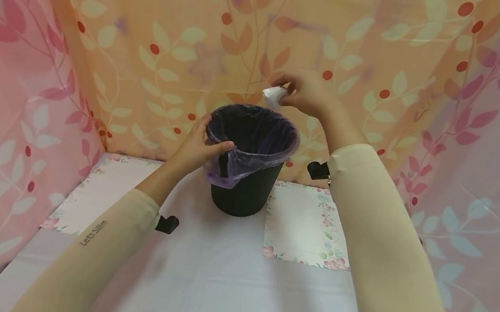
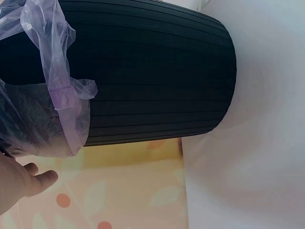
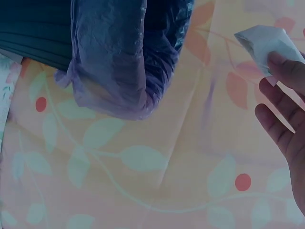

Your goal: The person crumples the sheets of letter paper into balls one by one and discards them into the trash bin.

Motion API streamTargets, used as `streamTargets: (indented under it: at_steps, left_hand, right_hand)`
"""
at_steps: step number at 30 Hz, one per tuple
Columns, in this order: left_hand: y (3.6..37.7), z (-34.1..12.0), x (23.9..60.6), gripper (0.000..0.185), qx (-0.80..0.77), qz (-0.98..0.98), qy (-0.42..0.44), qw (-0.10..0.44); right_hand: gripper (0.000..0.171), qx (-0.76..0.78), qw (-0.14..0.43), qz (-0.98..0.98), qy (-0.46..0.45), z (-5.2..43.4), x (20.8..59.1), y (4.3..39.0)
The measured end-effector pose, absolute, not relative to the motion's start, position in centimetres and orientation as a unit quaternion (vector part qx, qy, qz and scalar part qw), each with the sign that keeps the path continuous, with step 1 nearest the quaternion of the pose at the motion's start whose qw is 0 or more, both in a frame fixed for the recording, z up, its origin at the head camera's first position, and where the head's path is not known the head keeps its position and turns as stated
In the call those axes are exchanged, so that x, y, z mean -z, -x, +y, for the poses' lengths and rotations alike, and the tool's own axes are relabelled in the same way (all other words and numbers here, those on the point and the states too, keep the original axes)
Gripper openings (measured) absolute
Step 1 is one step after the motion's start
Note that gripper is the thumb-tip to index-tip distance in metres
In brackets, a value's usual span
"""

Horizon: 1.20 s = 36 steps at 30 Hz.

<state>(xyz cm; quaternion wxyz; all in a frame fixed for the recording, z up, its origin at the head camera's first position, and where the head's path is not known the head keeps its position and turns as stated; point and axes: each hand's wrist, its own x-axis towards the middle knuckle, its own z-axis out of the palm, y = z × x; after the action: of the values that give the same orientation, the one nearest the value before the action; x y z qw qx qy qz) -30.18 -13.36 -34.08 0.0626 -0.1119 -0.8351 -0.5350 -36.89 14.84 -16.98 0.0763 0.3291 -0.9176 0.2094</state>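
While my left hand (image 1: 195, 151) grips the bin (image 1: 245, 187) rim, I note my right hand (image 1: 309, 94) pinching paper (image 1: 274, 95) just above and behind the opening.

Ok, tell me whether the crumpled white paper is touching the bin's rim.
Apart. In the head view the right hand pinches the crumpled white paper just above the bin's rim.

You see a white tabletop (image 1: 223, 280) with floral mats (image 1: 307, 228), enclosed by orange (image 1: 176, 33) and pink leaf-print curtains (image 1: 5, 89)
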Motion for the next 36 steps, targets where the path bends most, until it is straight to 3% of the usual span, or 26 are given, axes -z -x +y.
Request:
streamTargets:
  at_steps: [6,13,26,36]
  left_hand:
    - [30.1,-13.4,33.9,0.118,0.542,-0.830,0.119,0.065]
    - [30.2,-13.2,34.0,0.119,0.548,-0.826,0.116,0.061]
    - [30.1,-13.3,33.7,0.117,0.545,-0.829,0.114,0.063]
    - [30.6,-13.5,34.3,0.112,0.525,-0.836,0.132,0.094]
  right_hand:
    - [0.034,-0.207,0.060,-0.904,-0.370,13.8,17.6,37.4]
    - [0.043,-0.180,0.021,-0.923,-0.340,13.5,18.0,37.4]
    - [0.041,-0.143,0.052,-0.925,-0.348,13.6,18.2,34.9]
    - [0.040,-0.215,0.065,-0.900,-0.373,14.1,20.1,33.0]
